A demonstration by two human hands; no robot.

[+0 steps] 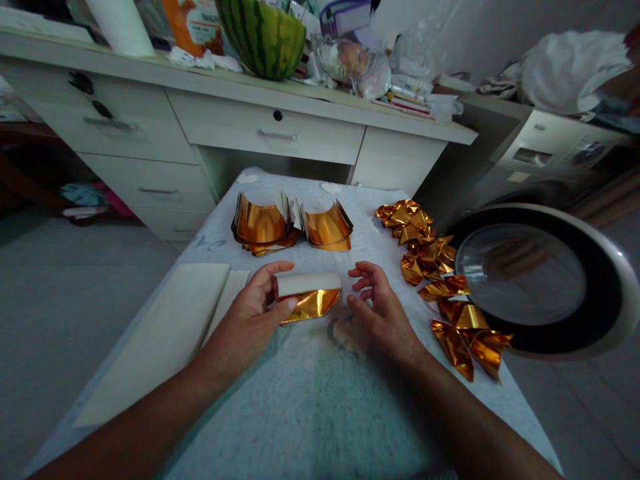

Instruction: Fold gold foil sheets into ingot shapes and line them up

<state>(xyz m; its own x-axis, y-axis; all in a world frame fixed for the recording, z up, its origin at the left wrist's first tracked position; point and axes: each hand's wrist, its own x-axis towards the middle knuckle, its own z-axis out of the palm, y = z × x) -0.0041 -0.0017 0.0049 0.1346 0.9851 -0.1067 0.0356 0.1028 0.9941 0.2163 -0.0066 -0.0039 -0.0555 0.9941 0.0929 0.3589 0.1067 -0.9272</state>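
My left hand (265, 300) grips the left end of a small roll of white paper and gold foil (316, 303), thumb in front and fingers behind. The white side shows on top and the shiny gold lies along the front. Just off the roll's right end, my right hand (377, 303) is held with its fingers curved and apart, touching nothing. Beyond the hands are two stacks of curled gold foil sheets, a left stack (260, 223) and a right stack (327, 227). Crumpled, folded gold foil pieces (430, 260) form a line along the right side.
A cloth-covered table (320, 400) bears everything. White sheets (165, 327) lie at its left. Behind stands a white desk (135, 127) with a cut watermelon (265, 40) on top. A washing machine's open round door (525, 273) is close to the right edge.
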